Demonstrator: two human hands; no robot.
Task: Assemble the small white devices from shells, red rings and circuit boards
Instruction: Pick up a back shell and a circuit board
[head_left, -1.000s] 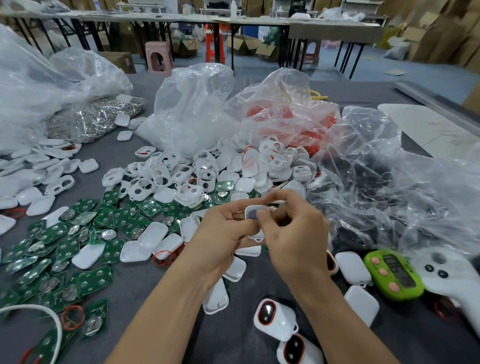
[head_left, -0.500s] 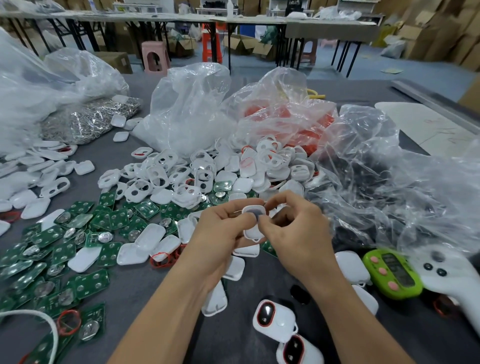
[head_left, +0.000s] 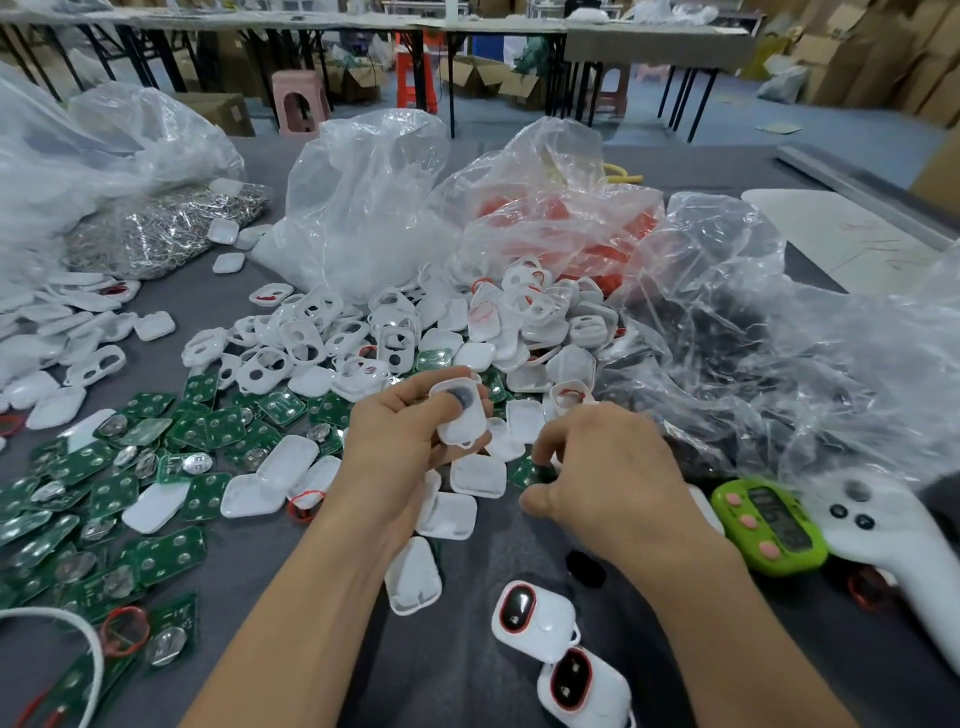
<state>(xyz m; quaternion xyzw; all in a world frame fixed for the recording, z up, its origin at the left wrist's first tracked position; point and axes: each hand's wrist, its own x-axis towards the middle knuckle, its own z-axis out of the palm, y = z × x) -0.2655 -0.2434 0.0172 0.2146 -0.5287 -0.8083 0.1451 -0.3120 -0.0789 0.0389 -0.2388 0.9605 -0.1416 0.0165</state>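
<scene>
My left hand (head_left: 400, 441) grips a small white shell (head_left: 461, 415) with a dark round window, held above the table. My right hand (head_left: 602, 478) has left it and hovers low to the right, fingers curled down over the white shells (head_left: 478, 475) and a green circuit board (head_left: 524, 470); whether it pinches anything is hidden. White shells lie heaped in the middle (head_left: 395, 338). Green circuit boards (head_left: 218, 426) spread to the left. A loose red ring (head_left: 124, 629) lies at the lower left. Two assembled devices (head_left: 535, 621) sit near the front edge.
Clear plastic bags stand behind: one with white parts (head_left: 363, 208), one with red rings (head_left: 561, 223), one with dark parts (head_left: 753, 353). A bag of silver pieces (head_left: 156, 234) lies back left. A green timer (head_left: 769, 525) and a white controller (head_left: 898, 551) lie at the right.
My right hand let go of the shell and dropped down to the right toward the table. My left hand keeps the shell and has turned it slightly.
</scene>
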